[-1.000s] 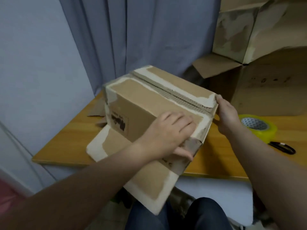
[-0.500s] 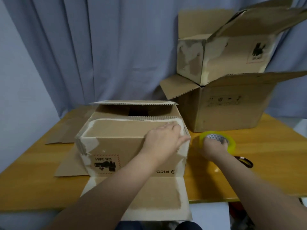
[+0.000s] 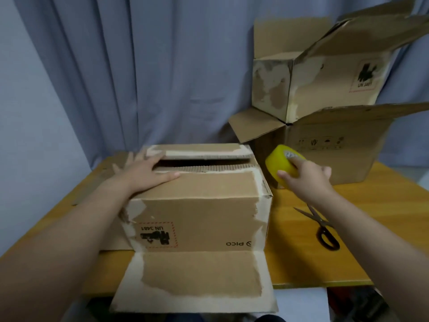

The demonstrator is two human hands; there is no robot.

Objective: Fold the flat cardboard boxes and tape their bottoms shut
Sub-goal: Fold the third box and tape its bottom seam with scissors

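1. Now the upturned cardboard box [image 3: 197, 205] sits at the front of the wooden table [image 3: 371, 252]. Its printed label reads upside down, and one lower flap [image 3: 197, 280] is spread out over the table's near edge.
2. The left hand [image 3: 141, 175] lies flat on the near top flap [image 3: 209, 182] at its left end. Its fingers are straight, so it presses down and grips nothing.
3. The right hand [image 3: 306, 180] holds the yellow tape roll [image 3: 278, 168] up just beside the box's right rear corner, with the thumb on the outer band and a finger in the core.
4. The seam is not ready for tape, since the far top flap [image 3: 199, 152] rides higher and a dark gap shows between the two flaps. Both probably need pushing level until their edges meet.
5. A sound strip would likely start on one side wall, run along the seam and end down the opposite wall. The flat hand should stay ahead of the roll as it goes.
6. Tape laid across an open gap may sag inward and stick to itself.
7. The scissors [image 3: 322, 228] lie on the table to the right of the box, handy for the cut.
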